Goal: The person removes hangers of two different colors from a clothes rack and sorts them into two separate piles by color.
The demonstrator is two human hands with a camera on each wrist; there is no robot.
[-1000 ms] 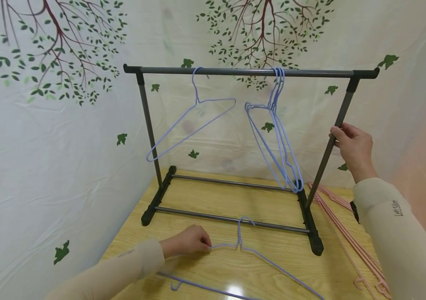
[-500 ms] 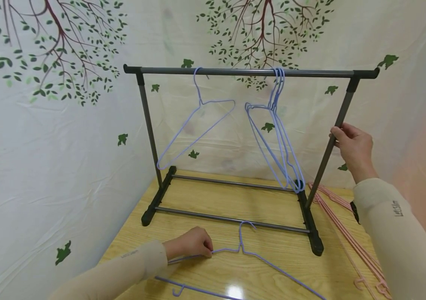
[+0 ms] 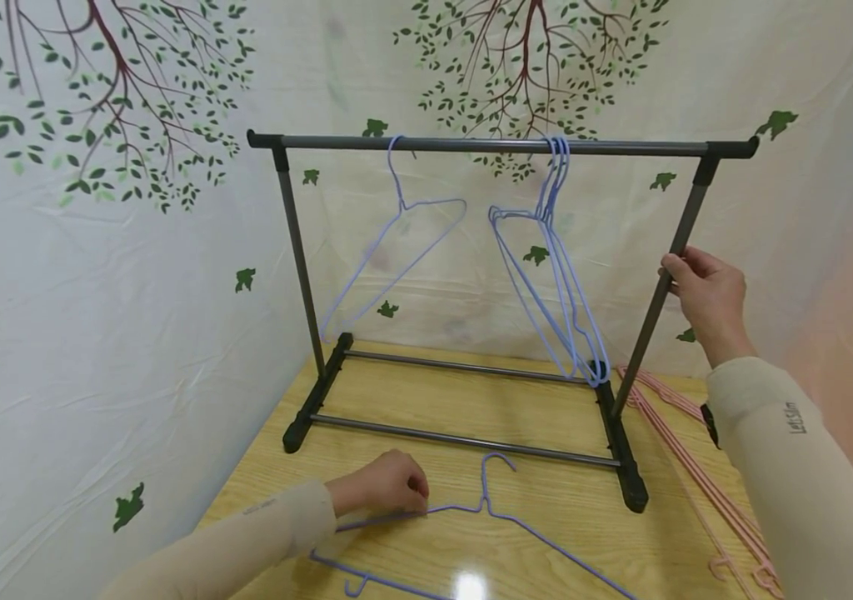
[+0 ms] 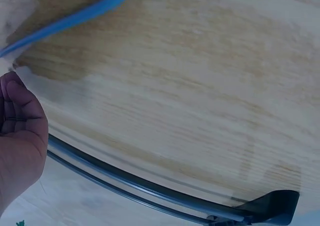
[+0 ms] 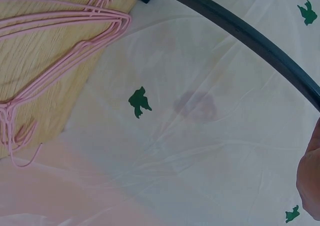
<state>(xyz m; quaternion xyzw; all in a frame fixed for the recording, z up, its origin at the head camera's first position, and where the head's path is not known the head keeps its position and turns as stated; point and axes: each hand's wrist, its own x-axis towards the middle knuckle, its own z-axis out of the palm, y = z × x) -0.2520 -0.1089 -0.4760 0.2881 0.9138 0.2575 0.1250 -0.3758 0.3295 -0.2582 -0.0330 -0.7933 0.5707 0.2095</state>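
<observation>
My left hand [image 3: 389, 483] pinches the left shoulder of a blue clothes hanger [image 3: 546, 542] low over the table, its hook toward the rack. In the left wrist view the hand [image 4: 22, 121] sits at the left edge, with a blue length of hanger [image 4: 75, 20] above it. My right hand [image 3: 711, 292] grips the right upright of a dark clothes rack [image 3: 471, 144], thumb on the near side. From the right wrist only part of that hand [image 5: 309, 176] shows, below the dark upright [image 5: 240, 31].
One blue hanger [image 3: 366, 254] hangs left of the rack's middle; several blue hangers [image 3: 556, 217] hang bunched to its right. Pink hangers [image 3: 696, 458] lie stacked on the wooden table [image 3: 426, 387] at right. A leaf-printed curtain [image 3: 134, 333] stands behind and at the sides.
The held hanger has come slightly down and nearer to me with my left hand. The lone hanging hanger has swung, its lower left end moving right and back. The right hand stays put.
</observation>
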